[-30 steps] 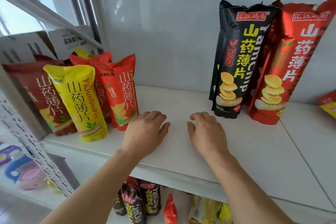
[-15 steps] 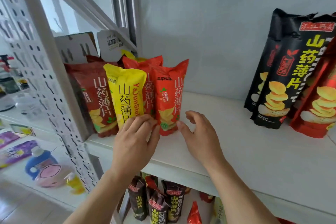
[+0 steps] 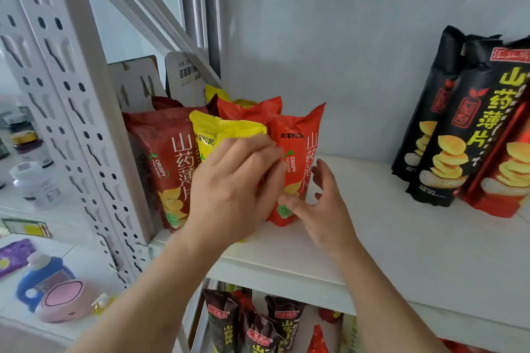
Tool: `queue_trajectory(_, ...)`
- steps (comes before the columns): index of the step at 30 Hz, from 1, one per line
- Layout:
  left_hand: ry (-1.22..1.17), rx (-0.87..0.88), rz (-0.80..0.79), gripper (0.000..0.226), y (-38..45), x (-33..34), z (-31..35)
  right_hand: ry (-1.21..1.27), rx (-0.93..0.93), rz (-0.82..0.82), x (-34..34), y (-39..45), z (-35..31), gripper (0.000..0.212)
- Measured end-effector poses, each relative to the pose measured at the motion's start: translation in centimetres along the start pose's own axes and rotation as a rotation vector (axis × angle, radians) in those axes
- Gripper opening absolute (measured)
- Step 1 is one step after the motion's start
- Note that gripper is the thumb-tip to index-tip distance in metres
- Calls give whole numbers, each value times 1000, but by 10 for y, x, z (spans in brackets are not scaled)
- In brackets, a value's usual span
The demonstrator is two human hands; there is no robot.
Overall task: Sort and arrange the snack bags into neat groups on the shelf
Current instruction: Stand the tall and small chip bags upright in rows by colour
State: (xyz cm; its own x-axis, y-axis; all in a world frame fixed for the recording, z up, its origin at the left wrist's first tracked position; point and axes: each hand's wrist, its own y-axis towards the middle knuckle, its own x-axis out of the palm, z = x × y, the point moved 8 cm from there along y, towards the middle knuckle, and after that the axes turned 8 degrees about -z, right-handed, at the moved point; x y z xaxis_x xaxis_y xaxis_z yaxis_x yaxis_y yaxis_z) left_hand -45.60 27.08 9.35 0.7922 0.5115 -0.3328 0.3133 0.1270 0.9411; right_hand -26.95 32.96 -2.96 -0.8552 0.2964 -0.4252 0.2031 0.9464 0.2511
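On the white shelf (image 3: 387, 238), a smooth matte board, a cluster of crinkly foil snack bags stands upright at the left end. The left hand (image 3: 229, 189) lies over the front of the glossy yellow bag (image 3: 223, 129), fingers curved across its face with the tips reaching the seam where it meets the orange-red bag (image 3: 298, 157); whether they truly clasp the yellow bag or only press it I cannot tell. The right hand (image 3: 321, 203) is spread, fingers relaxed and apart, the thumb touching the lower front of the orange-red bag and the fingertips just beside its right edge. Left of the left hand's knuckles stands a darker red bag (image 3: 160, 157) with a puckered top. Beyond the fingertips, more orange and yellow tops peek out from behind. Well apart to the right of the right hand's fingers lean tall, slim black bags (image 3: 459, 129) and a red one (image 3: 504, 180), shiny and creased.
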Motion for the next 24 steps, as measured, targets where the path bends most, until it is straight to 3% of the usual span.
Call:
queue_trajectory(2,10,11,16,18,35,-12,-4,31,-15,-38,1,2,-1,105)
queue_trajectory(4,-1,-90,-72,23,74,-17,-17,79,-21,-64,3,3,-4,102)
queue_trajectory(8,36,-474,-609,40,121,16,-73,136,-25,-83,7,5,-8,88)
queue_trajectory(11,139,-458,-991,52,124,42,-88,146,-21,-100,10,6,-8,78)
queue_trajectory(14,298,-396,-1250,57,115,62,-90,158,-27,-105,13,7,-4,71)
queue_trajectory(18,276,-385,-1368,46,105,85,-98,183,-34,-86,12,9,3,67)
queue_trajectory(24,166,-390,-1297,28,105,102,-108,189,-13,-88,0,5,10,64)
